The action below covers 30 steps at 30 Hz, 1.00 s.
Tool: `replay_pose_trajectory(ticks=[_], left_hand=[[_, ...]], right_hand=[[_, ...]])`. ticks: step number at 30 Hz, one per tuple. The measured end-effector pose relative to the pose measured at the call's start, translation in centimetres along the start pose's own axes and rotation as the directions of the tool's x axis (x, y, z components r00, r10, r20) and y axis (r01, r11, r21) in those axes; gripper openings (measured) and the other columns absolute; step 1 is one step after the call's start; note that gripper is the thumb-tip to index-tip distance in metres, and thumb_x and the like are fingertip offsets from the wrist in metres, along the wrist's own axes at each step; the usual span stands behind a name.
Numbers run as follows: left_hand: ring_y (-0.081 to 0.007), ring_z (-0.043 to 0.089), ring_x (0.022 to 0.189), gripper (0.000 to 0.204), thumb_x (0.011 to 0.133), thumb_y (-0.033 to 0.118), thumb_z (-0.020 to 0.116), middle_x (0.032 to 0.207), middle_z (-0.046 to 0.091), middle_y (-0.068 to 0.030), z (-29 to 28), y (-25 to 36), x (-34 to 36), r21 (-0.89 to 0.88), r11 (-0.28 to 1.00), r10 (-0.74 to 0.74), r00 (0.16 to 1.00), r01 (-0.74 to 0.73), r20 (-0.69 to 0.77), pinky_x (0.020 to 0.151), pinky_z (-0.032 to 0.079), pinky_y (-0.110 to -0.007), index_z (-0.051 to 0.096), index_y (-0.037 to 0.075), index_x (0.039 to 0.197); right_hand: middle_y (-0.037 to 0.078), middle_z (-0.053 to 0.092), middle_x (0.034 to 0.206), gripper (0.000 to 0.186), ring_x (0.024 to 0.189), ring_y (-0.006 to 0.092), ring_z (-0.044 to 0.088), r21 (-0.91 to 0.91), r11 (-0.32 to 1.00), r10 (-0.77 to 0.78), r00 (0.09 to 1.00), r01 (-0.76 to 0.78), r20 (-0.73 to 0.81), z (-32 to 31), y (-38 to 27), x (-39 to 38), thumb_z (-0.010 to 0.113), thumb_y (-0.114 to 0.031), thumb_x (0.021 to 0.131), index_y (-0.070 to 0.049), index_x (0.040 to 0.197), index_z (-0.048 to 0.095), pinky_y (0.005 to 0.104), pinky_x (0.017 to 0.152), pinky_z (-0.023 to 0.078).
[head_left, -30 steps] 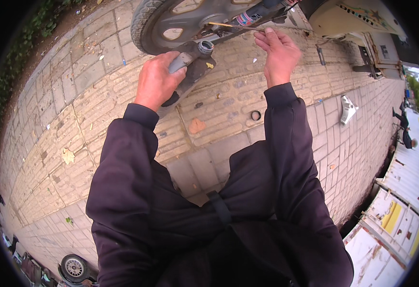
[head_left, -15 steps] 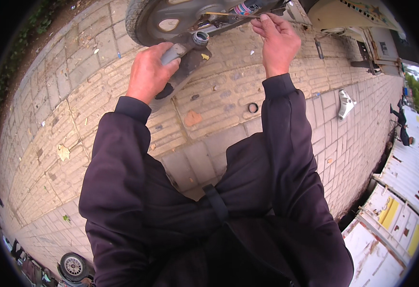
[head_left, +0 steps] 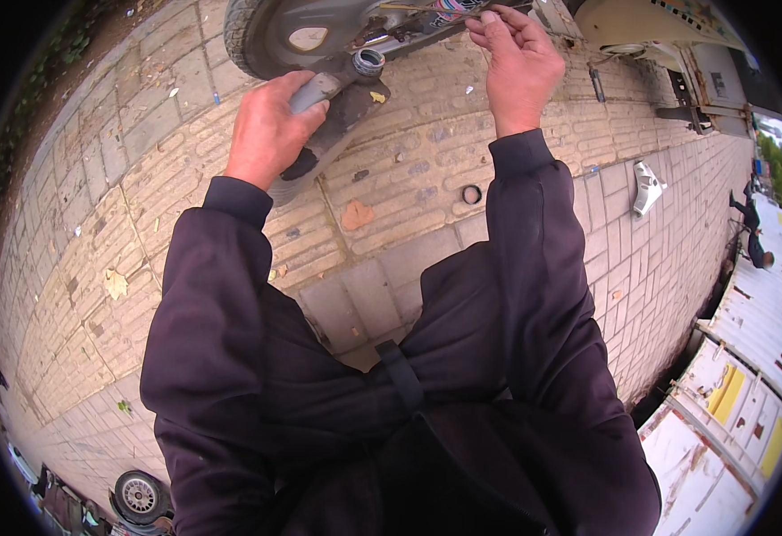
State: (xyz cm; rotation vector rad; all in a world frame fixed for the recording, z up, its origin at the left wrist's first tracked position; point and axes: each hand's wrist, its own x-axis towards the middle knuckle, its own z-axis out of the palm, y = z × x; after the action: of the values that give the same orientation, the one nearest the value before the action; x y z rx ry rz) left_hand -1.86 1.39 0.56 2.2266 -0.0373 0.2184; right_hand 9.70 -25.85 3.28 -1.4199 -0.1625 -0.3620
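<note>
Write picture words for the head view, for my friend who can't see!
A person's left hand grips a grey object with a round open end, while the right hand pinches a thin stick near a grey cast wheel. A yellow leaf lies on brick paving.

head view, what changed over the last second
In the picture, the wheel and black ring now sit higher and slightly further left, as do the left hand and right hand. Nothing was let go: the left still grips the grey part, the right the thin stick.
</note>
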Motion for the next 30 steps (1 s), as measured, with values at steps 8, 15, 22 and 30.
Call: replay_pose_trajectory(ticks=[8, 15, 22, 30], left_hand=[[-0.0441, 0.074, 0.106, 0.046, 0.089, 0.022, 0.079, 0.115, 0.077, -0.0279, -0.1, 0.0, 0.0, 0.002, 1.0, -0.001, 1.0, 0.001, -0.006, 0.095, 0.057, -0.046, 0.074, -0.005, 0.126], [-0.0439, 0.075, 0.104, 0.046, 0.088, 0.022, 0.079, 0.114, 0.077, -0.0283, -0.1, 0.0, 0.1, -0.017, 1.0, -0.02, 1.0, 0.019, -0.02, 0.094, 0.058, -0.046, 0.074, -0.005, 0.125], [-0.0434, 0.075, 0.104, 0.046, 0.088, 0.022, 0.079, 0.113, 0.077, -0.0278, -0.1, -0.2, 0.2, -0.003, 1.0, -0.003, 1.0, 0.003, -0.025, 0.094, 0.058, -0.046, 0.074, -0.005, 0.126], [-0.0431, 0.075, 0.103, 0.046, 0.088, 0.022, 0.08, 0.113, 0.077, -0.0279, -0.1, -0.2, 0.1, -0.014, 1.0, -0.001, 1.0, 0.001, -0.023, 0.093, 0.058, -0.046, 0.074, -0.005, 0.125]], right_hand=[[0.015, 0.078, 0.102, 0.023, 0.093, 0.0245, 0.081, -0.114, 0.981, -0.149, 0.987, 0.155, 0.065, -0.7, 0.2, 0.2, 0.075, -0.002, 0.102, 0.013, 0.118, 0.072, 0.0326, 0.083, 0.068], [0.015, 0.078, 0.103, 0.022, 0.093, 0.0236, 0.081, -0.15, 0.982, -0.11, 0.992, 0.117, 0.057, -1.0, 0.1, 0.1, 0.075, -0.003, 0.102, 0.013, 0.117, 0.073, 0.0327, 0.083, 0.068], [0.015, 0.078, 0.103, 0.021, 0.094, 0.0227, 0.081, -0.198, 0.969, -0.137, 0.988, 0.149, 0.076, -0.5, 0.2, -0.1, 0.074, -0.003, 0.102, 0.012, 0.117, 0.073, 0.0322, 0.084, 0.068], [0.014, 0.079, 0.104, 0.021, 0.094, 0.0217, 0.081, -0.175, 0.971, -0.15, 0.986, 0.161, 0.076, -0.4, 0.0, 0.0, 0.074, -0.002, 0.102, 0.011, 0.118, 0.073, 0.0311, 0.083, 0.067]])
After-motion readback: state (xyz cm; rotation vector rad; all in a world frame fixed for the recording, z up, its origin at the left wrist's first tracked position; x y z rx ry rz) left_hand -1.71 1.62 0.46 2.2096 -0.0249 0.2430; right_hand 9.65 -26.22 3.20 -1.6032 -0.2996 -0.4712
